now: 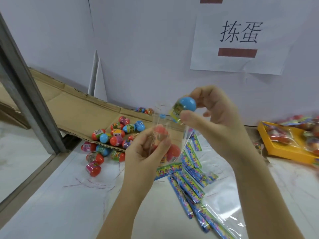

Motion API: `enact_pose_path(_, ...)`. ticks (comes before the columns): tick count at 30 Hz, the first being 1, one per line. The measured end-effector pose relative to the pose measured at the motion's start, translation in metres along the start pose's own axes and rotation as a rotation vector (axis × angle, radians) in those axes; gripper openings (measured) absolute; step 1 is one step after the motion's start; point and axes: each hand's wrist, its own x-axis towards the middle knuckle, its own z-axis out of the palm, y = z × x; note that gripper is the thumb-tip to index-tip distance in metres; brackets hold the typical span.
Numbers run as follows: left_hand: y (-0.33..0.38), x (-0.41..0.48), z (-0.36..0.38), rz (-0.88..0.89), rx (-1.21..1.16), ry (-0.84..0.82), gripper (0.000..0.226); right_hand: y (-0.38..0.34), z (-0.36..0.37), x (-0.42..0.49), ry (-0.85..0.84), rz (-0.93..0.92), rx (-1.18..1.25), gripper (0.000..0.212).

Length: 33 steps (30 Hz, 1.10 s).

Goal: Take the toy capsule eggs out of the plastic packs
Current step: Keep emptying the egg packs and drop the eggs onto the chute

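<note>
My left hand (146,149) grips a clear plastic pack (170,133) held upright above the table, with red capsule eggs (160,131) still inside. My right hand (212,114) pinches a blue capsule egg (187,104) with a yellow-green label, just above the pack's open top. A heap of loose red and blue capsule eggs (110,140) lies to the left on the table and on a flattened cardboard sheet (77,107).
Several empty packs with blue-green header cards (191,180) lie on the white table under my hands. A yellow tray (276,149) of full packs stands at the right. A white wall with a paper sign (240,38) is behind; a metal post (25,87) rises at the left.
</note>
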Motion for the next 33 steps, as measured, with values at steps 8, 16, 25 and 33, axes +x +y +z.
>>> enact_pose_path(8, 0.006, -0.003, 0.001, -0.007, -0.018, -0.041, 0.035, 0.002, -0.009, 0.001, -0.025, 0.008, -0.233, 0.028)
enact_pose_path(16, 0.007, -0.003, 0.0, -0.032, -0.033, -0.047, 0.042, -0.002, -0.014, -0.002, -0.11, 0.05, -0.432, 0.021)
enact_pose_path(25, 0.003, -0.003, 0.003, -0.137, -0.151, -0.004, 0.039, 0.006, -0.016, 0.002, -0.133, 0.063, -0.259, 0.01)
enact_pose_path(33, 0.006, 0.001, 0.0, -0.191, -0.211, 0.063, 0.034, 0.026, -0.024, 0.002, -0.346, 0.299, -0.057, 0.047)
